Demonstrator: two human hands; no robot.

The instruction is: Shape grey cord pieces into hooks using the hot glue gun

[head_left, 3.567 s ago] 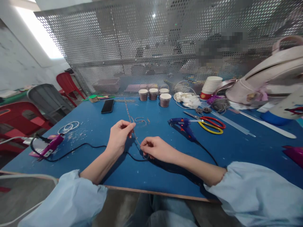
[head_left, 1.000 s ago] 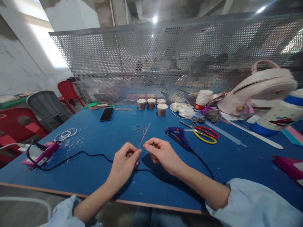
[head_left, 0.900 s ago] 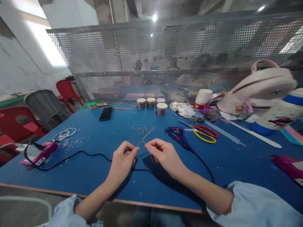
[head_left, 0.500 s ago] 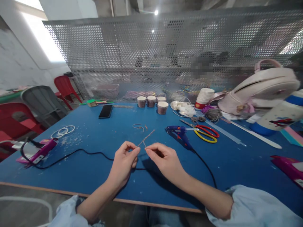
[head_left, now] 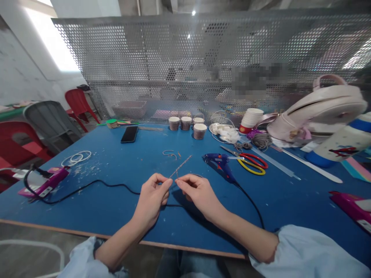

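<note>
Both hands pinch at a thin stick over a blue table

Head view: The left hand (head_left: 153,197) has its thumb and forefinger pressed together on the near end of the stick (head_left: 183,164), the other fingers curled in. The stick slants away and to the right above the table (head_left: 116,162); whether its far tip touches the surface cannot be told. The right hand (head_left: 203,197), just beside the left, is also closed to a pinch, on a thin strand (head_left: 177,175) that meets the stick.

Beyond the stick lies a curved piece of string (head_left: 170,155). To the right is a blue glue gun (head_left: 222,164), with red-and-yellow scissors (head_left: 252,164) beside it. Farther back stand four small wrapped cups (head_left: 199,132), with a phone (head_left: 129,134) to their left and a stack of paper cups (head_left: 251,119) to their right. Grey yarn (head_left: 262,141), a pale bag (head_left: 321,110) and a tilted bottle (head_left: 339,141) are on the right. A purple power strip (head_left: 52,181) lies near the left edge, and a mesh panel (head_left: 116,58) rises behind.
</note>
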